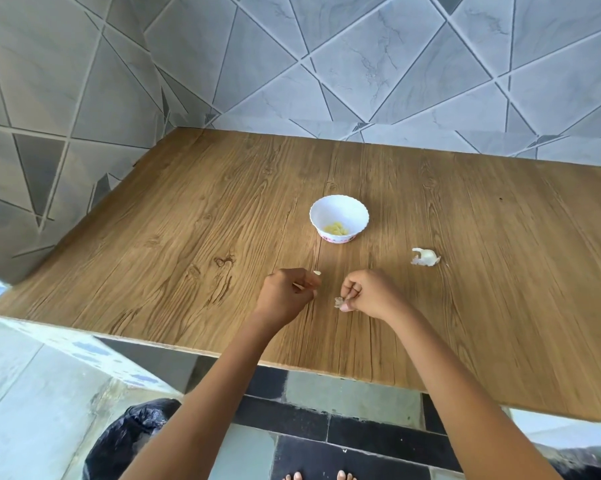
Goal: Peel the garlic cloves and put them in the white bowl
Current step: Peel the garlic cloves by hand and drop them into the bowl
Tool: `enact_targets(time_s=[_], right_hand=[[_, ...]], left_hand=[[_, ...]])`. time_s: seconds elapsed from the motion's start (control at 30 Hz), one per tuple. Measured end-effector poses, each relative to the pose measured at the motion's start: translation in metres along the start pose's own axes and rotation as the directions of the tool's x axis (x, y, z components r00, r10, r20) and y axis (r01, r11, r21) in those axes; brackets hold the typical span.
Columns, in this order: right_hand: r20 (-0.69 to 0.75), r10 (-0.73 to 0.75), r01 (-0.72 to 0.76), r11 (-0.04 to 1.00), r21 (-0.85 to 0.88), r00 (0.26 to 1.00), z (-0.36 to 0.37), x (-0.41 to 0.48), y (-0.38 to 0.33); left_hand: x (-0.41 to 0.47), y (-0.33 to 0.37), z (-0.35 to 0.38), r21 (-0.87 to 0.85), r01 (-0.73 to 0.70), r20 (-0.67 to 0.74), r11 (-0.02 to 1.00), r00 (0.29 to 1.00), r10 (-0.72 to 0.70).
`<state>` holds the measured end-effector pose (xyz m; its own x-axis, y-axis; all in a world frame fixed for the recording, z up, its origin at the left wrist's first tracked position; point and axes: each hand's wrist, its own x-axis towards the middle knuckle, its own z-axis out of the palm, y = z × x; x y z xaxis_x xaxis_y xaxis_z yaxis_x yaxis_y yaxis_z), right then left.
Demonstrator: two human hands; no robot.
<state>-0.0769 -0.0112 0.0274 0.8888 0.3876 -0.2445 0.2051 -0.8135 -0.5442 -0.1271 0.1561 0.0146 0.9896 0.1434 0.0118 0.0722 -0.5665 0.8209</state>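
A small garlic clove (317, 272) appears to be pinched at the fingertips of the left hand (287, 294), low over the bench (188, 237). A scrap of papery skin (338, 301) is pinched by the right hand (370, 292). The clove is judged light, firm and slippery once bare, so it is best gripped at its ends. Peeled cloves (335, 229) are seen in the white bowl (339, 207) beyond the hands.

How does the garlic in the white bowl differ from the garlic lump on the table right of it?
The yellowish garlic cloves in the white scalloped bowl look peeled; the white garlic lump on the wooden table wears papery skin. The cloves sit contained; the lump lies loose. Neither is held.
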Motion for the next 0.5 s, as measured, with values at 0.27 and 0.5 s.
enact_targets(time_s=[0.27,0.5], right_hand=[[0.02,-0.051,0.052,0.996,-0.078,0.999,-0.005,0.001,-0.008],[-0.185,-0.236,0.283,0.913,0.294,0.954,-0.003,-0.021,-0.019]], left_hand=[[-0.01,0.002,0.006,-0.296,0.205,0.035,0.933,0.978,-0.204],[-0.009,0.037,0.018,-0.83,0.513,0.387,0.217,0.811,-0.438]])
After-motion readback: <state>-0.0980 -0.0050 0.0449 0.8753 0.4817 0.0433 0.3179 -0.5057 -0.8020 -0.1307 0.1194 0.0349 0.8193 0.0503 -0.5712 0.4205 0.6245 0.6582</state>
